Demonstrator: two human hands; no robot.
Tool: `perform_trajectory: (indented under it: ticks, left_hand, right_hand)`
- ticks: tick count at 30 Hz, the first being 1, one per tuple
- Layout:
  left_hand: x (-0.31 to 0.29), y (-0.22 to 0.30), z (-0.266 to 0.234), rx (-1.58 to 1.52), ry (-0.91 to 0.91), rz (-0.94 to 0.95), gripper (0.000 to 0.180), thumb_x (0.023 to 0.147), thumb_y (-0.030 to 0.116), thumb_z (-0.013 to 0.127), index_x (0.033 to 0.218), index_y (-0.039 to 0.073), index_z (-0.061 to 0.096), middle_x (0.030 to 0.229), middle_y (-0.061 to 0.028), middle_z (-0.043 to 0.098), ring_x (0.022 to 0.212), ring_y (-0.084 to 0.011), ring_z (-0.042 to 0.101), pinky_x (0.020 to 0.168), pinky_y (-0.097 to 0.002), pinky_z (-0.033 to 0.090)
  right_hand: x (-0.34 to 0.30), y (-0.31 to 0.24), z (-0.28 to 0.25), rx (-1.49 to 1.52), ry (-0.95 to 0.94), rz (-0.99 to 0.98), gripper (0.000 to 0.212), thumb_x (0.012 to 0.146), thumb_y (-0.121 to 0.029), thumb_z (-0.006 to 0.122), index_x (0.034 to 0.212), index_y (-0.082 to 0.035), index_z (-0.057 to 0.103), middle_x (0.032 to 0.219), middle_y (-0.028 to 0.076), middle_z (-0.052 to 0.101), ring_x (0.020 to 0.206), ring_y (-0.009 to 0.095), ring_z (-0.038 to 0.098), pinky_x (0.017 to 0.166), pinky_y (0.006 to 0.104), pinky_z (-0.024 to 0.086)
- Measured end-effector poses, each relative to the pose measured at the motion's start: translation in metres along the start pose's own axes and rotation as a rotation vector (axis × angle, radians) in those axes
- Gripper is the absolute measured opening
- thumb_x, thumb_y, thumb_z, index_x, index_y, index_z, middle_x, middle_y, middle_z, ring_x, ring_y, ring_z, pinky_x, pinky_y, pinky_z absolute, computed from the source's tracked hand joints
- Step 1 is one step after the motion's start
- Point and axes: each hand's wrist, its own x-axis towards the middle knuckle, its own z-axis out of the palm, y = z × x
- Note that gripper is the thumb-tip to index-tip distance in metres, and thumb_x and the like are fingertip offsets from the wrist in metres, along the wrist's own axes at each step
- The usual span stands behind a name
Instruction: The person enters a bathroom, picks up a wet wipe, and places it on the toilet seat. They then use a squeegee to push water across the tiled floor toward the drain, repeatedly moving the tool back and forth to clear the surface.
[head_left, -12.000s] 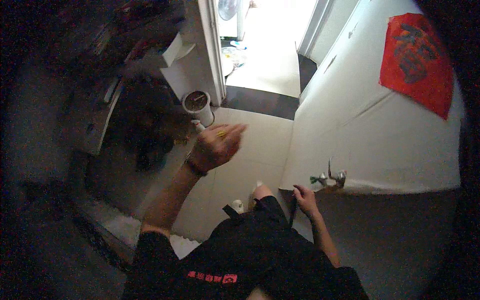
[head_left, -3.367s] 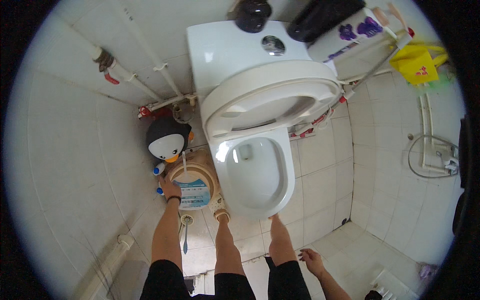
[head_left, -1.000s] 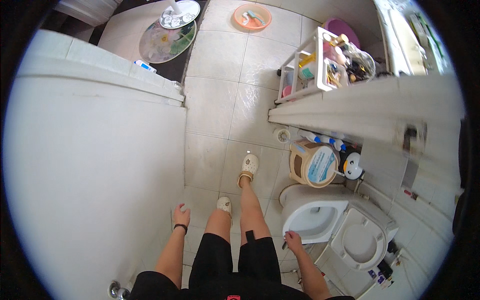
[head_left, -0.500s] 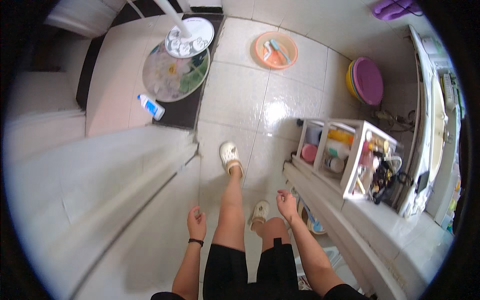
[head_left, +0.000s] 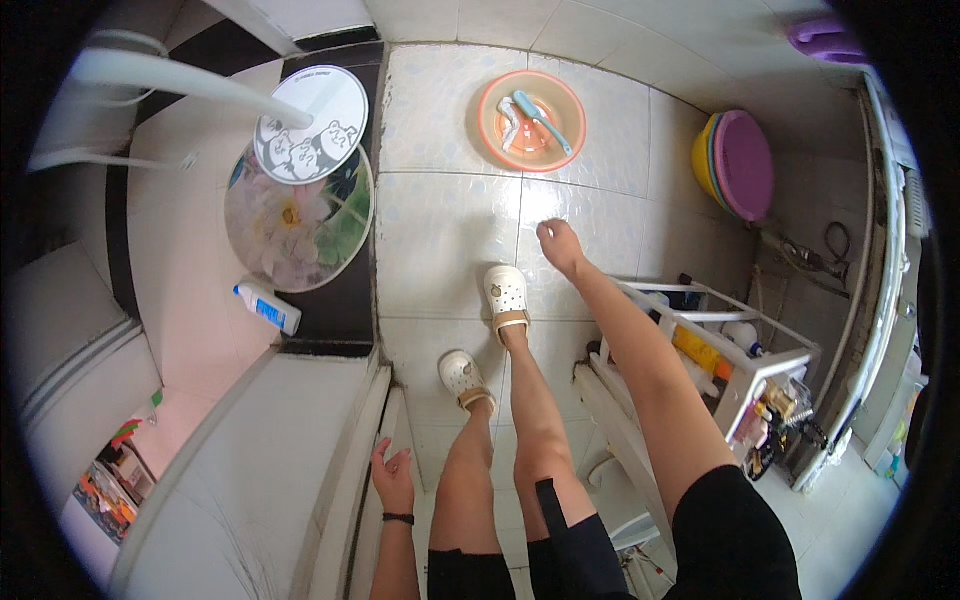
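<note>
My right hand (head_left: 560, 246) reaches forward over the tiled floor, nearest to the basin but apart from it. Its fingers are curled in, and nothing shows in them. Low down beside the white door edge, my left hand (head_left: 394, 477) hangs with loosely bent fingers apart, holding nothing. A dark band circles that wrist. Ahead on the floor stands an orange-rimmed basin (head_left: 487, 137). Inside it lie a light-blue brush (head_left: 541, 121) and a crumpled white cloth-like thing (head_left: 509, 124).
A purple basin (head_left: 746, 165) stacked with others leans by the right wall. A white rack (head_left: 755, 385) with bottles stands right of my arm. At left are a white bottle (head_left: 268, 309), a floral round mat (head_left: 290, 225) and a stand's white disc base (head_left: 325, 95). White clogs (head_left: 506, 290) are on my feet.
I have stepped forward, bringing the basin and rack closer. My right hand has swung forward and up in view; my left hand stays low.
</note>
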Motion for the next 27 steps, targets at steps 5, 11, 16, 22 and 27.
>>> perform_trajectory:
  ticks: [5, 11, 16, 22, 27]
  left_hand:
    - [0.052, 0.013, 0.021, -0.120, 0.074, -0.118, 0.035, 0.080, 0.003, 0.050, 0.113, 0.000, 0.040, 0.113, -0.0106, 0.043, 0.087, -0.0150, 0.053, 0.073, -0.0247, 0.044]
    - [0.109, -0.016, 0.065, -0.158, 0.071, -0.244, 0.033, 0.080, 0.004, 0.050, 0.112, -0.001, 0.041, 0.114, -0.0107, 0.042, 0.088, -0.0177, 0.053, 0.074, -0.0276, 0.045]
    - [0.138, -0.017, 0.091, -0.164, 0.063, -0.273, 0.034, 0.081, 0.005, 0.049, 0.113, -0.001, 0.040, 0.114, -0.0111, 0.042, 0.088, -0.0181, 0.054, 0.074, -0.0278, 0.046]
    - [0.126, 0.008, 0.054, -0.141, 0.022, -0.250, 0.034, 0.082, 0.006, 0.048, 0.114, -0.001, 0.039, 0.115, -0.0101, 0.042, 0.088, -0.0170, 0.053, 0.075, -0.0272, 0.045]
    - [0.100, 0.046, 0.023, -0.163, 0.038, -0.221, 0.031, 0.082, 0.008, 0.049, 0.111, 0.001, 0.044, 0.112, -0.0076, 0.045, 0.091, -0.0171, 0.052, 0.078, -0.0267, 0.042]
  right_hand:
    - [0.124, 0.026, 0.052, 0.105, 0.006, 0.145, 0.039, 0.075, -0.024, 0.047, 0.106, 0.000, 0.053, 0.116, 0.025, 0.041, 0.112, 0.034, 0.036, 0.094, 0.0359, 0.029]
    - [0.231, 0.061, 0.100, 0.225, 0.009, 0.185, 0.053, 0.072, -0.041, 0.045, 0.118, -0.015, 0.046, 0.132, 0.028, 0.008, 0.124, 0.038, 0.009, 0.102, 0.0379, 0.013]
    - [0.289, 0.074, 0.103, 0.283, -0.170, 0.296, 0.069, 0.072, -0.044, 0.048, 0.129, -0.013, 0.026, 0.136, 0.022, 0.000, 0.127, 0.032, 0.000, 0.102, 0.0368, 0.010]
    - [0.244, -0.005, 0.082, 0.630, -0.213, 0.306, 0.078, 0.073, -0.039, 0.054, 0.126, 0.006, 0.020, 0.134, 0.017, 0.018, 0.125, 0.025, 0.016, 0.100, 0.0337, 0.016]
    - [0.144, -0.051, -0.004, 1.033, -0.073, 0.058, 0.057, 0.079, -0.029, 0.054, 0.119, 0.007, 0.035, 0.119, 0.012, 0.042, 0.116, 0.017, 0.031, 0.096, 0.0283, 0.023]
